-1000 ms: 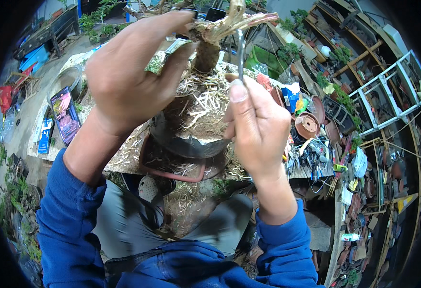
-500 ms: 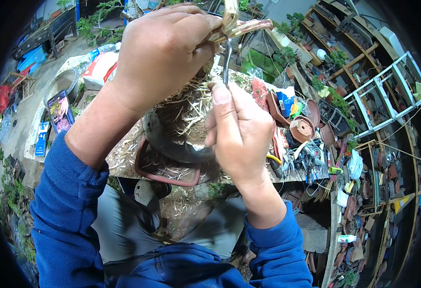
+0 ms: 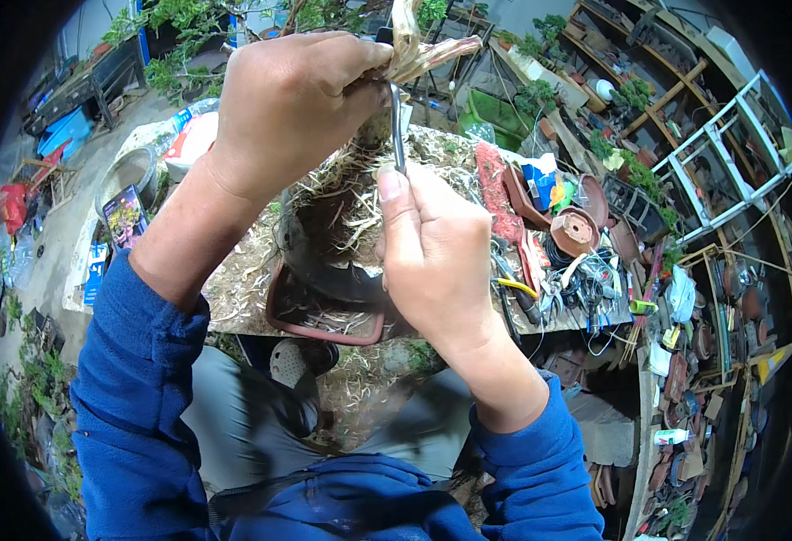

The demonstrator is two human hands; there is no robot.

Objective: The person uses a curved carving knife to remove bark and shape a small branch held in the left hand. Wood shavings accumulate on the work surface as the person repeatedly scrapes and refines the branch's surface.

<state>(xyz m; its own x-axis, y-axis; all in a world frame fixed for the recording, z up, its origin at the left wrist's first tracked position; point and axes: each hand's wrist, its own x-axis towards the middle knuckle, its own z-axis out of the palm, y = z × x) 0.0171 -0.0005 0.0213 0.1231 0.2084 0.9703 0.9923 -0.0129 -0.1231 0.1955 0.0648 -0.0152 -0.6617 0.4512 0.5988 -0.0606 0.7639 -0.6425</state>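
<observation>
My left hand [image 3: 292,108] is closed around a pale, stripped forked branch [image 3: 428,59] at the top of the view. Its bare wood is streaked with reddish brown. My right hand [image 3: 437,252] grips a slim metal carving tool [image 3: 399,131], thumb laid along the shaft; the handle is hidden in the fist. The tool's far end meets the wood just below the fork, close to my left fingers, and its exact tip shape cannot be made out. Beneath my hands, pale wood shavings [image 3: 355,221] lie scattered around a dark curved object [image 3: 328,275].
A reddish-brown rectangular pot [image 3: 360,338] sits at the table's near edge. Right of my hands are pliers and wires [image 3: 585,288], small clay pots [image 3: 575,230] and a red mesh strip [image 3: 498,194]. A phone [image 3: 125,216] stands at left. Pot shelves and a white ladder [image 3: 712,167] rise at far right.
Both hands, the branch and the tool sit slightly further left in view. The tool still meets the wood near the fork, and both grips are kept.
</observation>
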